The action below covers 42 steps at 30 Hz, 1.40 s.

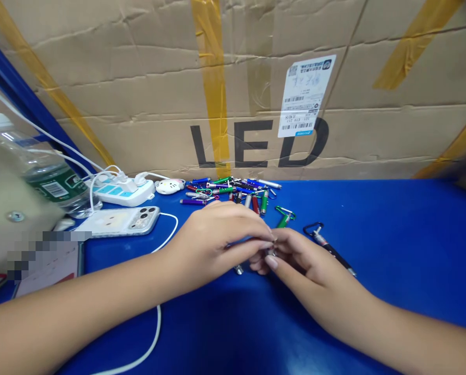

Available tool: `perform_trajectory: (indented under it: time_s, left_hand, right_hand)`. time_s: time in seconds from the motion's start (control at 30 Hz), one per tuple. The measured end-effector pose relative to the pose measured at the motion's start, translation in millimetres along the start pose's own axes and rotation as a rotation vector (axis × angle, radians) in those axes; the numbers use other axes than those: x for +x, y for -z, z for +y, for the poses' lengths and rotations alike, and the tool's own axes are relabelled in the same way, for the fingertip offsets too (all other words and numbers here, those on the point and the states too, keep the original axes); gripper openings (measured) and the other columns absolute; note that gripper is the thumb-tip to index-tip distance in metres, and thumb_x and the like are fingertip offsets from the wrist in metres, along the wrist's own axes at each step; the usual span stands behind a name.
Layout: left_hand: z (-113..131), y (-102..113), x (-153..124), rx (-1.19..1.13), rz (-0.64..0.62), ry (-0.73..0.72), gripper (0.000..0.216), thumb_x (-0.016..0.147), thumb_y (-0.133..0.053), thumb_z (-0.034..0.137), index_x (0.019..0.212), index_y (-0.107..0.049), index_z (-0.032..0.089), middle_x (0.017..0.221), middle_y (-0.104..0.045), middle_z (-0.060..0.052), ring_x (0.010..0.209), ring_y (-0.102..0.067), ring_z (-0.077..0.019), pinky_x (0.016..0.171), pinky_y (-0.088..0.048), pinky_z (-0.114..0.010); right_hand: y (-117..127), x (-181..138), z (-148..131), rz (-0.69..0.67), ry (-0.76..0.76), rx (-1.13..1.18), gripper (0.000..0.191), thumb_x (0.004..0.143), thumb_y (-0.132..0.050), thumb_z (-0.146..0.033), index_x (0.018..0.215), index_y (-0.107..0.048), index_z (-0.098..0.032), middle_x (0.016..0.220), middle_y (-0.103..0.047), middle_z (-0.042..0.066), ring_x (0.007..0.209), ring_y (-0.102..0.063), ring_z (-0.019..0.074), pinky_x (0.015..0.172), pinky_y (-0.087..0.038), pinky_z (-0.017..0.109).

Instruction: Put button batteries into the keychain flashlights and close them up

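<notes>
Over the middle of the blue table, my left hand (217, 234) and my right hand (307, 258) meet with their fingertips together. Both are closed in a pinch around a small silvery metal piece (270, 251), mostly covered by the fingers, so its kind does not show. A shiny metal end (238, 270) peeks out below my left hand; whether it is held or lies on the table I cannot tell. Just beyond the fingertips lies a green keychain flashlight (283, 221) with a green carabiner clip. A black keychain flashlight (334, 255) with a black clip rests beside my right hand.
A pile of colourful keychain flashlights (233, 190) lies before a large cardboard box (147, 104). At left are a white power strip (125, 192), a phone (119, 221), a water bottle (57, 179) and a notebook-like item (49, 263). A white cable (158, 323) crosses the table.
</notes>
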<state>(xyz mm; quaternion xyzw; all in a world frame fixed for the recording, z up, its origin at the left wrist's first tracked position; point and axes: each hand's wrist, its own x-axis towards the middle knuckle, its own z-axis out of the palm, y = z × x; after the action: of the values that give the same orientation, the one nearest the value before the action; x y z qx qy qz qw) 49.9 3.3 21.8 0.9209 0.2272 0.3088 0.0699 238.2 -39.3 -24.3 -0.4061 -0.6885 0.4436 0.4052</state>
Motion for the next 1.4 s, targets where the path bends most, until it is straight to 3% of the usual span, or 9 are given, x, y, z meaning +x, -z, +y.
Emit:
perform_trajectory:
  time_s: [0.27, 0.53, 0.67, 0.87, 1.07, 1.2, 1.3, 1.4]
  left_hand:
    - [4, -3, -1, 0.017, 0.005, 0.079, 0.012, 0.086, -0.060, 0.026, 0.084, -0.072, 0.024, 0.093, -0.076, -0.003, 0.088, -0.071, -0.0154, 0.085, -0.056, -0.029]
    - [7, -2, -2, -0.042, -0.022, 0.129, 0.014, 0.085, -0.063, 0.030, 0.074, -0.069, 0.023, 0.083, -0.075, -0.001, 0.078, -0.071, -0.0143, 0.072, -0.057, -0.025]
    - [8, -2, -6, -0.046, -0.004, 0.145, 0.007, 0.083, -0.064, 0.027, 0.086, -0.071, 0.024, 0.083, -0.075, 0.000, 0.075, -0.070, -0.0123, 0.070, -0.056, -0.023]
    - [10, -3, -6, -0.027, -0.005, 0.188, 0.018, 0.082, -0.064, 0.027, 0.099, -0.070, 0.027, 0.085, -0.073, 0.001, 0.076, -0.069, -0.0130, 0.072, -0.056, -0.024]
    - [6, -6, -9, -0.057, 0.014, 0.215, 0.035, 0.081, -0.066, 0.030, 0.116, -0.064, 0.024, 0.100, -0.071, -0.004, 0.089, -0.067, -0.0160, 0.079, -0.054, -0.027]
    - [-4, -15, -9, -0.078, -0.112, 0.222, 0.021, 0.091, -0.053, 0.025, 0.106, -0.066, 0.020, 0.100, -0.071, -0.004, 0.092, -0.066, -0.0150, 0.084, -0.052, -0.027]
    - [-10, -25, -6, -0.028, -0.284, 0.202, 0.027, 0.093, -0.049, 0.022, 0.116, -0.063, 0.020, 0.111, -0.069, -0.006, 0.104, -0.063, -0.0184, 0.093, -0.048, -0.033]
    - [-12, -32, -3, 0.010, -0.383, 0.193, 0.033, 0.094, -0.047, 0.022, 0.125, -0.058, 0.022, 0.124, -0.065, -0.007, 0.114, -0.058, -0.0211, 0.099, -0.044, -0.038]
  right_hand:
    - [0, -2, 2, -0.029, 0.005, -0.031, 0.015, 0.092, -0.049, -0.021, 0.098, -0.062, -0.024, 0.088, -0.071, 0.004, 0.082, -0.069, 0.0169, 0.073, -0.059, 0.030]
    - [1, -5, 3, 0.016, 0.056, -0.145, 0.014, 0.089, -0.052, -0.021, 0.094, -0.065, -0.025, 0.087, -0.073, 0.004, 0.078, -0.068, 0.0176, 0.070, -0.058, 0.030]
    - [1, -6, 0, 0.001, 0.052, -0.110, 0.021, 0.089, -0.051, -0.020, 0.102, -0.066, -0.027, 0.089, -0.073, 0.004, 0.080, -0.069, 0.0189, 0.071, -0.059, 0.032]
    - [1, -5, 0, 0.014, 0.060, -0.107, 0.019, 0.090, -0.050, -0.021, 0.100, -0.065, -0.026, 0.095, -0.073, 0.005, 0.088, -0.070, 0.0195, 0.076, -0.059, 0.032]
    - [1, -8, -1, 0.081, 0.042, -0.093, 0.010, 0.090, -0.053, -0.023, 0.096, -0.061, -0.025, 0.087, -0.071, 0.004, 0.082, -0.069, 0.0184, 0.072, -0.059, 0.030]
    - [3, -13, -3, 0.239, 0.107, -0.009, 0.007, 0.090, -0.056, -0.030, 0.095, -0.057, -0.025, 0.088, -0.069, 0.005, 0.082, -0.069, 0.0183, 0.076, -0.058, 0.032]
    - [5, -17, -3, 0.380, 0.150, 0.049, 0.009, 0.092, -0.056, -0.033, 0.097, -0.055, -0.025, 0.091, -0.068, 0.005, 0.082, -0.067, 0.0177, 0.077, -0.058, 0.033]
    - [6, -17, 0, 0.423, 0.169, 0.105, 0.009, 0.093, -0.055, -0.032, 0.099, -0.054, -0.026, 0.092, -0.067, 0.004, 0.081, -0.067, 0.0168, 0.076, -0.058, 0.033]
